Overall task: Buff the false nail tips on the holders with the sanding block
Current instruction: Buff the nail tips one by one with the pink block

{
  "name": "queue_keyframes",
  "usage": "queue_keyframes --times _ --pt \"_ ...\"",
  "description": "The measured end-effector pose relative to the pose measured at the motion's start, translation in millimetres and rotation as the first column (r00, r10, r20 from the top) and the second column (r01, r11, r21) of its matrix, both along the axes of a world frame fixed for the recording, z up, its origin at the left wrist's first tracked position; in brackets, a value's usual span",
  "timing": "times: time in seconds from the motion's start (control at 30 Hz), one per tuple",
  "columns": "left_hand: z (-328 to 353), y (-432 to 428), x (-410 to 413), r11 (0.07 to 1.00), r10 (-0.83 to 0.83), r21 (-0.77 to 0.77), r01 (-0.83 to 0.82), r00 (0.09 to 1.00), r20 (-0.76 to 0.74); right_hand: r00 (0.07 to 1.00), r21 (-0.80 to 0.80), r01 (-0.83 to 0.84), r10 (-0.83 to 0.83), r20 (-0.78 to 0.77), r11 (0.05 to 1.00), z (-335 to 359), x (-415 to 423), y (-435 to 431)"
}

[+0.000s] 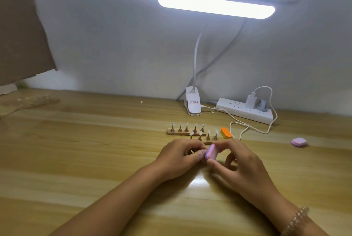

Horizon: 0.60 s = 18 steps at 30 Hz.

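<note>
One pink sanding block (211, 152): stands on edge just above the bench (95, 150), between the two hands and in front of the rows of holders.
Right hand (242, 167): its thumb and forefinger pinch the block from below and above; the other fingers (231, 159) hang loosely curled behind it.
Left hand (179, 154): fingers curled, tips bunched against the block's left face; whether they grip a holder there cannot be told, as the hand hides the spot.
False nail tips (187, 123): pale and small, each perched on top of a metal holder; too small to judge their surface.
Back row: five holders (180, 129) upright on a wooden strip (170, 132).
Front row: four more holders with tips, just behind the hands; their base is mostly hidden.
Orange sanding block (226, 133): lying on the bench just right of the front row.
Second pink block (299, 142): flat on the bench, well apart to the right.
Beaded bracelet (296, 220): on the right wrist.
Clip lamp (193, 103): base at the back of the bench, its lit bar (216, 5) above.
Power strip (236, 109): right of the lamp base, with a white charger (251, 100) plugged in and a white cable (245, 130) looping over the bench.
Cardboard (22, 32): leaning at the far left.
</note>
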<state>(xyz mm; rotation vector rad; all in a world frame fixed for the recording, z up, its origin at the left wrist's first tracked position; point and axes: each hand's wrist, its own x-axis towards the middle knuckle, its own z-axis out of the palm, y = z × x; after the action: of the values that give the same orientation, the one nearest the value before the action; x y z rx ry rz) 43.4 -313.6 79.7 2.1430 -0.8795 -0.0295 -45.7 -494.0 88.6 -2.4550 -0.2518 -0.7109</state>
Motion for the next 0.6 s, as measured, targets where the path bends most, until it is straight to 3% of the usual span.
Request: queue_keyframes --times 0.1,0.23,0.37,0.5,0.6 --pt "0.7 -0.4 -0.6 1.0 -0.005 -0.002 0.005 1.0 -0.007 0.998 0.048 0.057 -0.058 0.007 0.997 -1.0 2.2 -3.8" --pt "0.3 0.4 -0.5 1.0 0.0 0.003 0.0 1.0 0.012 0.998 -0.019 -0.051 0.051 -0.029 0.999 -0.6 -3.5 4.6" --pt "1.2 -0.6 -1.7 1.0 -0.004 -0.005 0.004 1.0 -0.011 0.997 0.038 0.069 -0.069 0.016 0.997 -1.0 2.3 -1.9" --pt "1.4 0.1 -2.2 1.0 -0.003 0.008 0.003 1.0 0.005 1.0 -0.051 -0.027 0.027 -0.014 0.998 -2.1 -4.6 3.9" --pt "1.2 -0.3 -1.0 1.0 0.001 0.009 -0.002 1.0 0.004 0.999 0.014 0.054 -0.054 0.003 0.998 -1.6 0.5 -0.2"
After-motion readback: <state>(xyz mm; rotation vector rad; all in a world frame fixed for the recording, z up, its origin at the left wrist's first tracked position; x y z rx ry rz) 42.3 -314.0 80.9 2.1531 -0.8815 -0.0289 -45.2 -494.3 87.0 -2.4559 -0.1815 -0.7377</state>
